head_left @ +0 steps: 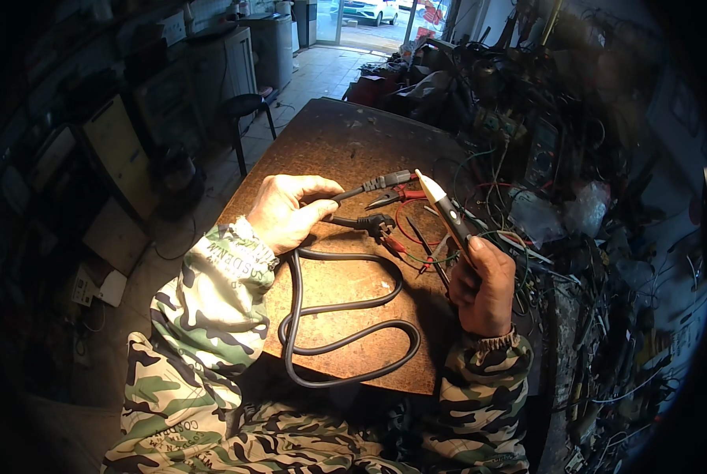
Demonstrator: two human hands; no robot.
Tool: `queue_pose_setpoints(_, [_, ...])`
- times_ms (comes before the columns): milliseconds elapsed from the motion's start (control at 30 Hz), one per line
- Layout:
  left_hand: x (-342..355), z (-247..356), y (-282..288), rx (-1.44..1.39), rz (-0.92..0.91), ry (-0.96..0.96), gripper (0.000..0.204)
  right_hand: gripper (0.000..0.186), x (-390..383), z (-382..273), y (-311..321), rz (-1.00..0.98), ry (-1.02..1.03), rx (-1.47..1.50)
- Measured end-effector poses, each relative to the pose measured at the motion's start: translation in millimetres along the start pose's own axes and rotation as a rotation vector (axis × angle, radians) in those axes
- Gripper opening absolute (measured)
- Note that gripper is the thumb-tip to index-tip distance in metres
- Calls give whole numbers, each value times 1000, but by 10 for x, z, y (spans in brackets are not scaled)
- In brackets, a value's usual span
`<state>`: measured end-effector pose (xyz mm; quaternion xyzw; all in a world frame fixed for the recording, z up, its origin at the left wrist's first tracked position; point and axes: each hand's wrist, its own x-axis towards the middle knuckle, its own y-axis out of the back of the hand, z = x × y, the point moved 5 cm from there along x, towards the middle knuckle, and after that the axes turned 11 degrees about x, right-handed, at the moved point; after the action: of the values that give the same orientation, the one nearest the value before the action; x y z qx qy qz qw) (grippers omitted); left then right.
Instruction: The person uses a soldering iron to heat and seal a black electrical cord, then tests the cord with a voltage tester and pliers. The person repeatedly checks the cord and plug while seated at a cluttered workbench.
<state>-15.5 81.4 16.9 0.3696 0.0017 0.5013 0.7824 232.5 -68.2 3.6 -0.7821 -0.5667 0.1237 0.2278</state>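
Note:
My left hand [286, 212] pinches a black power cord [345, 254] between thumb and fingers. The cord's connector end [381, 182] points right from the fingertips. Just below it is the cord's plug [375, 224], with a red clip [396, 246] at its prongs; I cannot tell whether the clip grips them. The rest of the cord lies in loops on the wooden table [353, 150]. In my right hand [486, 288] is a black pen-shaped tester [446, 209] with a pale pointed tip. That tip is close to the connector's end; contact is unclear.
Red-handled pliers [405, 194] and thin red and green leads lie beyond the plug. A multimeter [543, 150], clear plastic bags [586, 209] and tangled wires crowd the right side. A dark stool [244, 107] stands beyond the table's left edge.

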Motion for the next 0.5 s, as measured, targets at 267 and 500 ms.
queue_pose_setpoints(267, [-48, 9, 56, 19, 10, 16, 20, 24, 13, 60, -84, -41, -45, -19])
queue_pose_setpoints(500, [-31, 4, 27, 16, -7, 21, 20, 26, -9, 98, -95, -39, -57, -48])
